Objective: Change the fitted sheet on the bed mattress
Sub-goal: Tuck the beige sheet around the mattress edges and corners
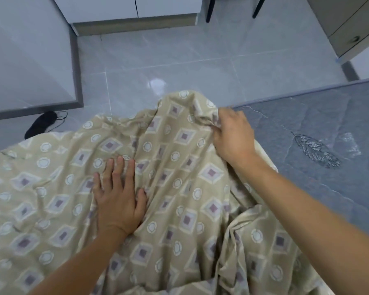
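Observation:
A beige fitted sheet (168, 209) with a pattern of purple squares and white circles lies crumpled over the near left part of the mattress. The grey-blue quilted mattress (320, 128) is bare on the right. My left hand (117, 194) rests flat on the sheet with fingers spread. My right hand (232, 137) grips a bunched fold of the sheet near the mattress's far edge, where the cloth rises in a peak.
Beyond the mattress edge is a glossy grey tiled floor (200, 60). A black eye mask (41, 124) lies on the floor at left, beside a grey-edged panel (30, 60). White cabinets (132, 7), chair legs (210, 9) and a beige drawer unit (349, 24) stand farther back.

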Motion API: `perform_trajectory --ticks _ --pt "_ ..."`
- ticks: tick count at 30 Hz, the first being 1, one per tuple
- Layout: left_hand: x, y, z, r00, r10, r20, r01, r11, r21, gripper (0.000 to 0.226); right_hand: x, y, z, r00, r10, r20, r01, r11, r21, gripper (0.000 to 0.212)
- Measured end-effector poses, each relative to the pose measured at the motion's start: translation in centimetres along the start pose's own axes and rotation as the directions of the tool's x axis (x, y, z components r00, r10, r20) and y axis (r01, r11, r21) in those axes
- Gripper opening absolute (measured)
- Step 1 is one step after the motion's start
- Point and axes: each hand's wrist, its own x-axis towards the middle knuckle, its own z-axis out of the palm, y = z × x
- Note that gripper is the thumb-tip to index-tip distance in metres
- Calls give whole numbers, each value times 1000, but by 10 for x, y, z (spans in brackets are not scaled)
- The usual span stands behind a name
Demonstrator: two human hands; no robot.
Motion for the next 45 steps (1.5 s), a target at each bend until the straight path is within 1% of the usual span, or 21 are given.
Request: perform_trajectory --ticks 2,5,7,9,12,15,18,19,21,22,25,28,30,32,34,37,39,40,41,43,45 --pt "0 -1 0 1000 1 -2 -1 1000 1 78 -7 -15 7 999 -34 -40 35 999 25 21" --pt "0 -1 0 1000 3 1 -3 1000 5 78 -3 -18 14 996 -78 50 79 997 -3 23" --pt "0 1 -1 1000 1 6 -1 1000 -5 78 14 -8 15 992 -120 40 122 992 -41 18" --pt "2 1 -1 1000 -3 12 3 1000 -4 78 40 -1 10 984 -168 -64 163 984 -76 17" --pt "1 1 0 1000 -5 14 5 1000 4 77 90 -5 -7 946 -219 -239 189 972 -141 31" --pt "1 1 0 1000 -4 -7 4 1000 10 76 111 -8 -8 935 -215 -282 177 972 -155 39" --pt "0 -1 -1 1000 1 -16 -1 1000 1 76 70 1 12 963 -223 -154 211 974 -86 41" --pt "0 0 -1 1000 3 -19 -3 1000 -1 76 45 5 17 968 -215 -127 204 974 -97 47" --pt "0 1 -1 1000 3 -28 -3 1000 3 75 -10 16 17 971 -207 -121 197 977 -86 62" --pt "0 1 0 999 1 -34 -1 1000 3 75 -39 25 13 968 -221 -116 215 974 -66 64" --pt "-1 2 -3 999 -3 -43 2 1000 -12 74 -122 64 5 962 -260 -84 252 963 -95 61" --pt "-1 2 -5 999 5 -42 -5 1000 -2 74 -165 101 16 966 -189 -176 173 979 -107 61" --pt "-2 2 -5 999 -4 -45 3 1000 -16 73 -170 106 31 963 -134 -233 114 989 -96 60" --pt "-2 5 -6 999 -6 -54 5 1000 -22 73 -167 105 40 957 -129 -258 116 991 -67 59" --pt "-3 6 -11 1000 -3 -20 3 1000 -18 72 -167 106 42 948 -130 -290 122 992 -45 59" --pt "-6 18 -39 1000 -12 9 12 1000 22 73 -171 112 47 943 -132 -305 133 991 -17 59" --pt "-1 48 -65 993 32 -112 -36 999 -30 71 -167 115 48 941 -138 -307 143 990 -6 59" --pt "4 71 -76 981 78 -175 -95 991 -93 69 -164 115 50 936 -138 -323 144 990 -5 59" --pt "11 97 -81 971 141 -191 -173 971 -165 68 -163 114 51 931 -134 -338 140 990 -5 58" --pt "22 146 -69 958 266 -103 -283 930 -233 68 -166 115 53 929 -124 -348 139 990 18 59" --pt "33 172 -38 940 339 38 -325 924 -202 71 -168 115 53 931 -121 -345 137 990 22 59"
